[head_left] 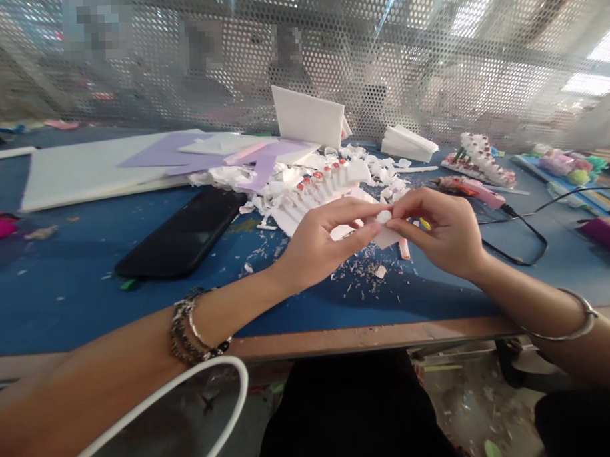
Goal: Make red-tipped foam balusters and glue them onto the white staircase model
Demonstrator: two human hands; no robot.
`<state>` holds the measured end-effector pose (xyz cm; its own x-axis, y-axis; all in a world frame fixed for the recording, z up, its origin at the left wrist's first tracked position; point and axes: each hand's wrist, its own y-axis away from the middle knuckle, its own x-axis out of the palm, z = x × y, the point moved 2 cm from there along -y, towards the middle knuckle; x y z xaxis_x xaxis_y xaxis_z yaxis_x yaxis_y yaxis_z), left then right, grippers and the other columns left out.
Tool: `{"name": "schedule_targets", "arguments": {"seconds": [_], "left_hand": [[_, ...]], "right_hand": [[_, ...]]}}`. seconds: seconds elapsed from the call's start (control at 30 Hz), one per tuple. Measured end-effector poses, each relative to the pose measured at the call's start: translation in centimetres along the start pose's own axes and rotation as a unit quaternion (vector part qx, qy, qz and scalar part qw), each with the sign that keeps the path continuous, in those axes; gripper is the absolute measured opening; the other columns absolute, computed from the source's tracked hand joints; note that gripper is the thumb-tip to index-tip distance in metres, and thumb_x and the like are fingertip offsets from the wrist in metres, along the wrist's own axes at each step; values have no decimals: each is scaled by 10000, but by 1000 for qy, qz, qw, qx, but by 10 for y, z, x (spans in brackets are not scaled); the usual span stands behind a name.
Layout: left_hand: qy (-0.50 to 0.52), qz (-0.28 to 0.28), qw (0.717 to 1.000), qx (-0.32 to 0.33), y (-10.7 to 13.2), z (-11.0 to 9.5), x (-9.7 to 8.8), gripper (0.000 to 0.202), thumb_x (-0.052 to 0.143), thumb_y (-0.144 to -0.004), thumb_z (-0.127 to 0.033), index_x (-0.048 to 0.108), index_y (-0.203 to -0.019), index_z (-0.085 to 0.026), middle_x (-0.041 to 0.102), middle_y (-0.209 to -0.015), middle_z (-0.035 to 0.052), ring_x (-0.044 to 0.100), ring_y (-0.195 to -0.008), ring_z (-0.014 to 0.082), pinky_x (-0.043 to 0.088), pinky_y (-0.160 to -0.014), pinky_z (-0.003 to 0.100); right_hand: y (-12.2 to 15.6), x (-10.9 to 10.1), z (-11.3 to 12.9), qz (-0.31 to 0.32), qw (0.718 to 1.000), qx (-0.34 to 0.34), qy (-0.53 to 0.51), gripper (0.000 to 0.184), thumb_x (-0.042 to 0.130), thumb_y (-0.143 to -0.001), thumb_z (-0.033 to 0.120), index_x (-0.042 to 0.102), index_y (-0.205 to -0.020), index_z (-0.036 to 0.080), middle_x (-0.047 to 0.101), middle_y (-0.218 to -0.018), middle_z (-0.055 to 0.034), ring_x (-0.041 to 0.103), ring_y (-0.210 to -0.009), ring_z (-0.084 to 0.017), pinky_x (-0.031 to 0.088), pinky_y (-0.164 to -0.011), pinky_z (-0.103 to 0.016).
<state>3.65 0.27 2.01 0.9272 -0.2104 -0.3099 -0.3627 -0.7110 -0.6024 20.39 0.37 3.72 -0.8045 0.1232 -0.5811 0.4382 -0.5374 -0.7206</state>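
Meeting at the fingertips in the head view, two hands share one small white piece (383,216): the left hand (318,241) pinches it from one side, the right hand (442,230) from the other. It is held above one blue table (77,296), in front of a pile of white scraps (223,176) too tangled to count. At least four red-tipped white strips (317,177) lie on that pile. Below the fingers are one short pink stick (404,250) and one pale crumb (380,272) among shavings. One black phone (185,233) lies beyond the left forearm; one pink-handled tool (486,193) with one black cable (529,261) lies beyond the right hand. Behind the pile stands one upright white board (308,116), with one white block (409,143) to its right.
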Motion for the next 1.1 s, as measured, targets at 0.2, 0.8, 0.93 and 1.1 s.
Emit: {"name": "schedule_targets", "arguments": {"seconds": [0.2,0.8,0.93,1.1], "left_hand": [[-12,1,1000,-16,1,1,1,268,610,-770,-290,650,-1023,-213,686,-977,24,619,-894,152,480,-801,233],[100,21,989,-104,-6,7,0,202,634,-745,-245,684,-931,-184,705,-932,22,646,-859,137,513,-732,195],[93,29,990,-100,-6,7,0,192,633,-745,-237,688,-922,-187,708,-921,24,651,-848,142,520,-739,210],[80,49,992,-89,-5,9,2,207,625,-755,-241,681,-947,-189,700,-954,33,641,-890,152,515,-768,224]], "right_hand": [[-1,-2,0,29,1000,-3,-3,70,595,-773,208,548,-739,169,600,-665,22,539,-598,-65,420,-515,-185],[-5,-13,7,78,980,-149,110,142,559,-805,172,610,-932,211,636,-878,-5,588,-807,-89,483,-734,-232],[-2,-13,9,57,971,-187,139,126,566,-800,151,612,-907,200,631,-842,-13,584,-780,-95,490,-720,-238],[-1,-13,9,59,963,-205,167,98,573,-795,154,599,-887,179,626,-823,-23,573,-770,-113,490,-719,-264]]}}
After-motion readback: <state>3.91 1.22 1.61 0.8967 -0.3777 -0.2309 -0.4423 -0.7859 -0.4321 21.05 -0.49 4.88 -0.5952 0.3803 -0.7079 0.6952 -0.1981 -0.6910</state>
